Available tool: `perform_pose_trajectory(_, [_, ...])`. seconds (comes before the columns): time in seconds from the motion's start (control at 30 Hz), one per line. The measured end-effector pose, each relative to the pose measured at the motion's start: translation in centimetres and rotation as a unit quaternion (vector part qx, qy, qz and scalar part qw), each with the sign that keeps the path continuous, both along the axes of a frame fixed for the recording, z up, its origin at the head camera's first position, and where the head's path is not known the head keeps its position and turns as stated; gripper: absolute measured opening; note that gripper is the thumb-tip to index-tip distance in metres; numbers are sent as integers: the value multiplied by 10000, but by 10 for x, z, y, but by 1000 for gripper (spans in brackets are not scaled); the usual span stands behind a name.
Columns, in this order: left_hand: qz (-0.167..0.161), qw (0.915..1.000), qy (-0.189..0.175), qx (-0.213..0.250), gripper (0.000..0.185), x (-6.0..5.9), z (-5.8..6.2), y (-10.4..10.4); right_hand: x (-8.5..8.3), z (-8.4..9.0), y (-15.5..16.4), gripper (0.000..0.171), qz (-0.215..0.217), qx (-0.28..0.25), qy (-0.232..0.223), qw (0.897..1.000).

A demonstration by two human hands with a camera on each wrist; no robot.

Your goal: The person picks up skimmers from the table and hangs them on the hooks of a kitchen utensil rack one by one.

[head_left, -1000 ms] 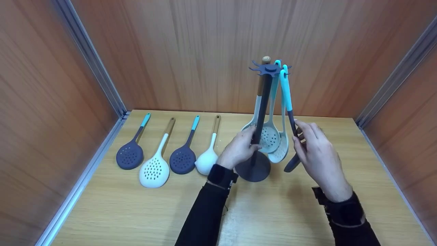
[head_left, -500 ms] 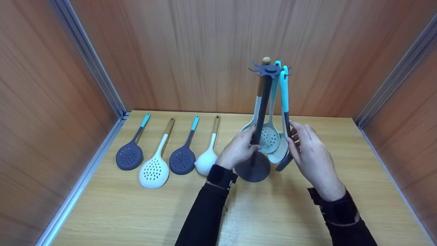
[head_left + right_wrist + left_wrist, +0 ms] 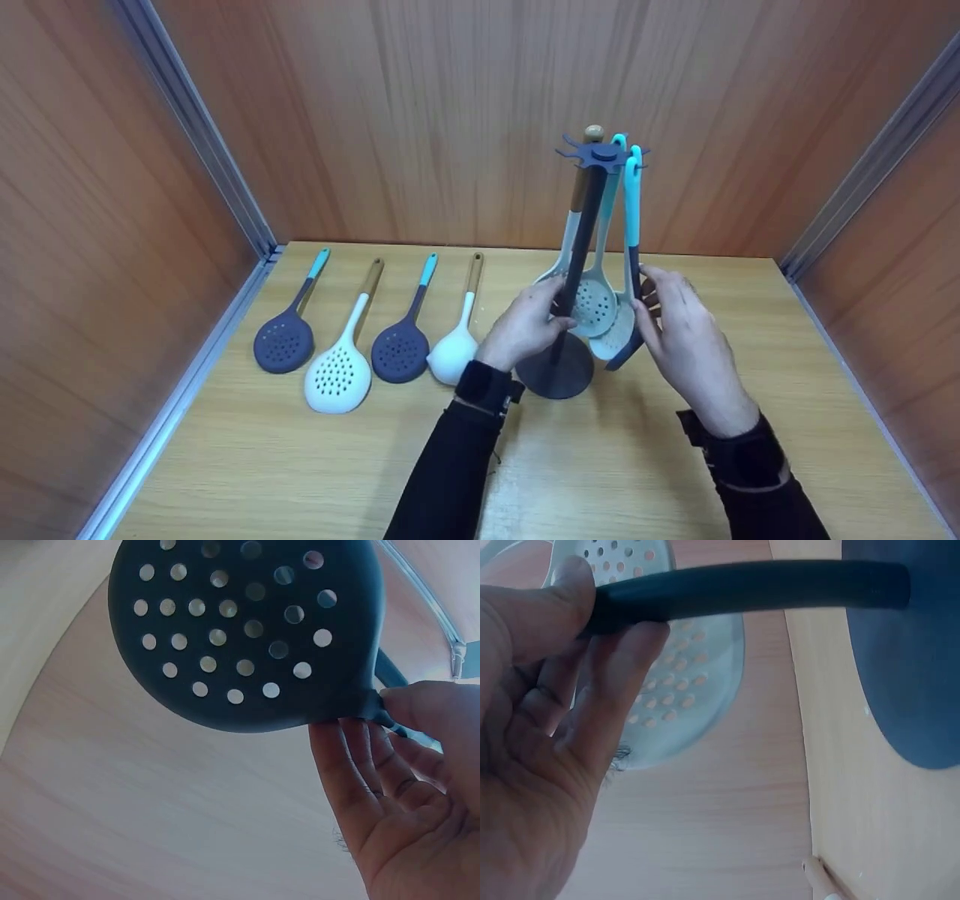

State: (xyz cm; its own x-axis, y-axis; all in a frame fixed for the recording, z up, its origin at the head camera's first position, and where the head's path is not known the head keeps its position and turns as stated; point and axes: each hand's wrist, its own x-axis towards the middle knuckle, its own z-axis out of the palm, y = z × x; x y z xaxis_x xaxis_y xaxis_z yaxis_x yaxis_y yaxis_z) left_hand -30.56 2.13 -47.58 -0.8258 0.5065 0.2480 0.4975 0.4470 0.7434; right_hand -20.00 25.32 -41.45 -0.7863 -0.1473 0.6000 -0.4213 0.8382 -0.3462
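Observation:
My left hand [image 3: 525, 326] grips the dark post [image 3: 589, 225] of a utensil stand with a round base [image 3: 555, 379] and a hooked top [image 3: 604, 155]. In the right wrist view, my right hand [image 3: 405, 795] pinches a dark skimmer [image 3: 247, 637] at the neck, its perforated head facing that camera. The skimmer's turquoise handle [image 3: 632, 202] reaches up to the hooks; whether a hook bears it, I cannot tell. Beside it hang two pale perforated utensils with turquoise handles, a spoon [image 3: 595, 304] and a turner [image 3: 615, 336]. A wooden-handled pale utensil [image 3: 568, 236] hangs behind the post.
Left of the stand a row lies on the table [image 3: 300, 465]: a dark skimmer [image 3: 283, 341], a white skimmer [image 3: 339, 379], another dark skimmer [image 3: 400, 351] and a white ladle [image 3: 454, 354]. Wooden panels [image 3: 480, 112] enclose the back and sides.
My right hand has swung the held skimmer leftward, from a slant to nearly upright, close against the hanging utensils. The stand's top has shifted slightly right. My left hand stays on the post.

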Motion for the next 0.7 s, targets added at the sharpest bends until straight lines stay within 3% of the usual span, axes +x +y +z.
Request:
perform_pose_trajectory(0.27, [233, 9989, -172, 374, 40, 3, -3, 18, -4, 2, 5, 43, -140, -98, -193, 9997])
perform_pose_trajectory(0.47, [392, 9985, -35, 367, 43, 5, -5, 24, -8, -1, 6, 44, -176, -176, -226, 9994])
perform_pose_trajectory(0.7, [380, 9987, 126, 316, 33, 6, -7, 27, -7, 2, 8, 50, -267, -326, -236, 9988])
